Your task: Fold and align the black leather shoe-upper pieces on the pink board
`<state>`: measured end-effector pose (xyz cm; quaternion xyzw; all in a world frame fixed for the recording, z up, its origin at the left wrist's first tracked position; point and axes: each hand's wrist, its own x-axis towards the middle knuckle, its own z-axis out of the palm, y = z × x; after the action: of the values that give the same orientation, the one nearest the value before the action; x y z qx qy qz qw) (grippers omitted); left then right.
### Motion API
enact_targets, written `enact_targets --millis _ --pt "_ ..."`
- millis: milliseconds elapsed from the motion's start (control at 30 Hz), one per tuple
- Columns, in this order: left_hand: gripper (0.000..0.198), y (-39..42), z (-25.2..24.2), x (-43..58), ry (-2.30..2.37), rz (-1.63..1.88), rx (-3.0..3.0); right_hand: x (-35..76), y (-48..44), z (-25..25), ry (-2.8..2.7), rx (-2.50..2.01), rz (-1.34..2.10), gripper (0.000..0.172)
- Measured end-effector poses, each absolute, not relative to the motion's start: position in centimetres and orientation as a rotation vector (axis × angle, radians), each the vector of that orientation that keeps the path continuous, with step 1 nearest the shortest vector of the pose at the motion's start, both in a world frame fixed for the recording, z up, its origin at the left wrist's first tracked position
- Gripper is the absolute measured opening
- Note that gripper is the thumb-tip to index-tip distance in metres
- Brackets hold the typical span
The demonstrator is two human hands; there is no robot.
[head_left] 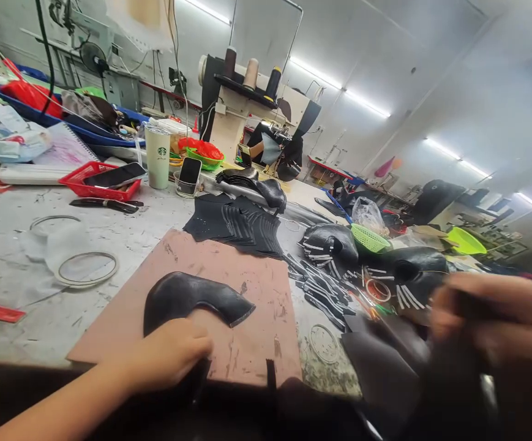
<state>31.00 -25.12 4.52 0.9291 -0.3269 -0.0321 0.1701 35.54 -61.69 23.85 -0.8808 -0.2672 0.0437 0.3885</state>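
Note:
My left hand is closed at the near edge of a pink board. Something dark shows under its fingers, too hidden to name. Just beyond that hand, a curved black leather piece lies on the board, its narrow end toward the right. A short black strip hangs over the board's front edge. At the far right my right hand is raised close to the camera and smeared by motion. Its fingers close around something dark that I cannot make out. Dark brown sheets of material lie to its left.
Beyond the board are stacked black cut pieces and white-edged black strips. Tape rolls lie left. A red basket with a phone, a tumbler and a sewing machine stand farther back.

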Motion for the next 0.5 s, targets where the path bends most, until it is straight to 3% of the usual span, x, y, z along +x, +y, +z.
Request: enact_targets --millis 67,167,267,400,500 --pt "0.032 -25.3 4.2 31.0 -0.788 -0.21 2.589 37.7 -58.3 22.3 -0.675 -2.025 0.529 0.034" --pt "0.03 -25.5 5.0 32.4 -0.602 -0.241 2.583 40.3 -53.7 19.5 -0.644 -1.807 0.733 0.031" --pt "0.027 -26.1 6.2 35.5 -0.548 -0.274 2.639 41.5 -51.5 18.0 -0.704 -1.752 0.76 0.029" --pt "0.054 -26.9 6.8 39.7 -0.539 -0.422 2.733 41.2 -51.7 18.2 -0.699 -1.796 0.648 0.024" --pt "0.061 -27.0 6.9 41.2 -0.5 -0.561 2.775 40.1 -52.6 18.0 -0.7 -1.826 0.522 0.027"
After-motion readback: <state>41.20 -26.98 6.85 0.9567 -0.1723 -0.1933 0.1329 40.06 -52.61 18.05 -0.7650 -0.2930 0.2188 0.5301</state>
